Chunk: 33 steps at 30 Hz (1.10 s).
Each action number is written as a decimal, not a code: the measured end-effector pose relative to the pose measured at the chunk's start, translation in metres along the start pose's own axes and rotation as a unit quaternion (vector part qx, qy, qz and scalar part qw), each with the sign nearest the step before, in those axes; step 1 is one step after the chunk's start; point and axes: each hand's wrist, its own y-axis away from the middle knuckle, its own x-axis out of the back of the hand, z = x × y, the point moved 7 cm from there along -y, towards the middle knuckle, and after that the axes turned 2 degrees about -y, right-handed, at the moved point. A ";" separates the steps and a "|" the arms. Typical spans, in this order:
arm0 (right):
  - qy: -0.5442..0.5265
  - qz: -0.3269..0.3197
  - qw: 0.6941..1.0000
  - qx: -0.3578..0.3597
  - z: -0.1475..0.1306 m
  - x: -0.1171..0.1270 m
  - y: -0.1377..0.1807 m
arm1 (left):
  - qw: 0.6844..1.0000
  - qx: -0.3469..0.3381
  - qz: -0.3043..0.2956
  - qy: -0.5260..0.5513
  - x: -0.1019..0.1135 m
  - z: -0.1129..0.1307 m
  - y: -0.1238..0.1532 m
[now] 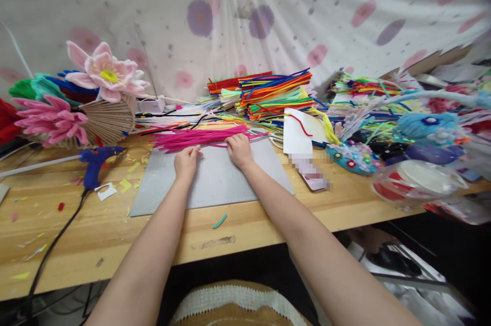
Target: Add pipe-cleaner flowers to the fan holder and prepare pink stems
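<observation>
A bundle of bright pink pipe cleaners [203, 137] lies across the far edge of a grey mat [215, 182] on the wooden table [95, 234]. My left hand [186, 160] rests on the mat with fingers curled, its fingertips pinching the near side of the bundle. My right hand [238, 150] sits a little to the right, fingers bent down onto the same bundle. Both forearms reach in from the near edge.
A blue glue gun [96, 161] with its black cord lies left of the mat. Pink pipe-cleaner flowers [103, 72] and a fan stand at far left. Stacks of coloured pipe cleaners [276, 91] fill the back. Blue fuzzy craft pieces [425, 129] and a tape roll [414, 182] crowd the right.
</observation>
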 end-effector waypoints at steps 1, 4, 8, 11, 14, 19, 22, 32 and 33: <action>-0.005 0.018 1.000 -0.008 0.002 0.005 0.001 | 1.000 0.014 0.000 0.017 0.000 -0.001 0.000; -0.036 0.062 0.997 -0.040 0.020 0.030 0.002 | 0.999 0.025 0.004 0.048 -0.001 -0.001 -0.001; 0.008 0.037 0.983 -0.182 0.092 0.076 0.004 | 0.998 -0.009 0.027 0.058 -0.004 0.000 -0.004; 0.105 -0.216 0.953 -0.185 0.144 0.076 0.009 | 0.997 -0.021 0.033 0.065 -0.006 -0.002 -0.006; 0.157 -0.363 0.912 -0.113 0.172 0.068 0.014 | 0.995 -0.021 0.031 0.088 -0.008 -0.005 -0.007; 0.210 -0.356 0.907 -0.080 0.184 0.063 0.000 | 0.986 -0.018 0.049 0.161 -0.008 -0.007 -0.004; 0.217 -0.300 0.925 -0.087 0.190 0.070 -0.018 | 0.982 -0.004 0.051 0.180 -0.007 -0.007 -0.003; 0.164 -0.161 0.955 -0.188 0.228 0.070 -0.063 | 0.986 0.034 0.026 0.162 -0.001 -0.003 0.003; 0.158 -0.184 0.953 -0.184 0.227 0.062 -0.062 | 0.986 0.033 0.027 0.163 -0.002 -0.004 0.003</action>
